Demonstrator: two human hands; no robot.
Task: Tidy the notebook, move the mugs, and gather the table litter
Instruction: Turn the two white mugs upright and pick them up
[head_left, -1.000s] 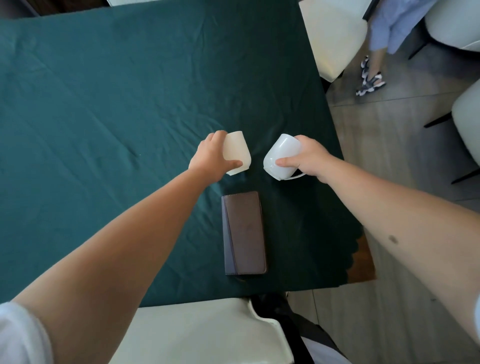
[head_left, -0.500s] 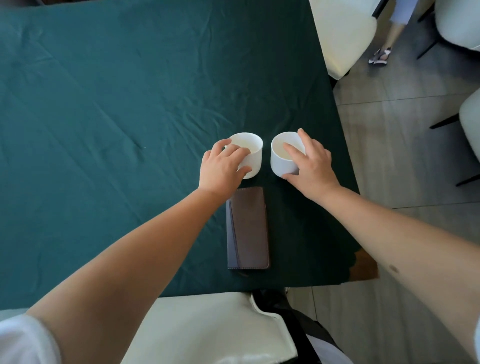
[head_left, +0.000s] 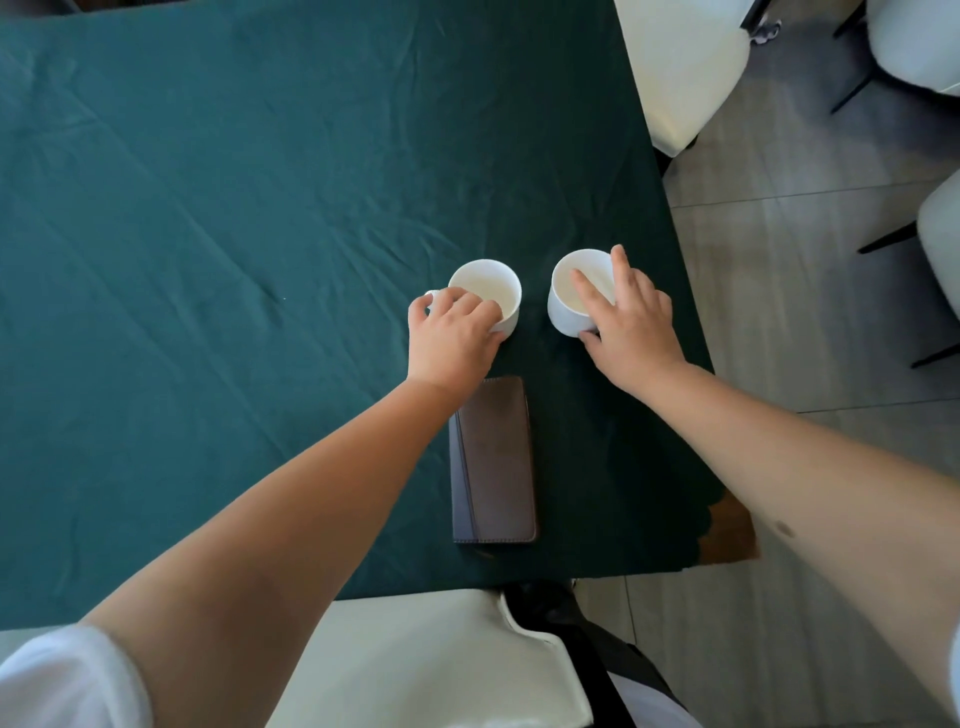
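- I see the surface (head_left: 208, 260) filling most of the head view, covered by a dark green cloth with creases; its near right corner shows bare brown wood where the cloth's scalloped edge ends.
- A cream chair (head_left: 415, 665) sits at the near edge, right below me, and 1 more cream chair (head_left: 680, 67) stands at the far right side (others are partly cut off at the right border).
- The notebook (head_left: 493, 462) lies closed and flat near the front edge of the surface, brown cover up, spine to the left, its long side running away from me.
- 2 white mugs stand upright just beyond the notebook, side by side with a gap of cloth between them, openings up.
- The left mug (head_left: 485, 291) has my left hand (head_left: 452, 343) on it: fingers curled over the near rim and side, thumb against the wall, so the hand is closed around it. Its handle peeks out at the left.
- The right mug (head_left: 576, 296) has my right hand (head_left: 634, 327) draped on it, fingers spread across the rim and thumb low on the near wall; I cannot tell whether that is a firm grip or just resting contact.
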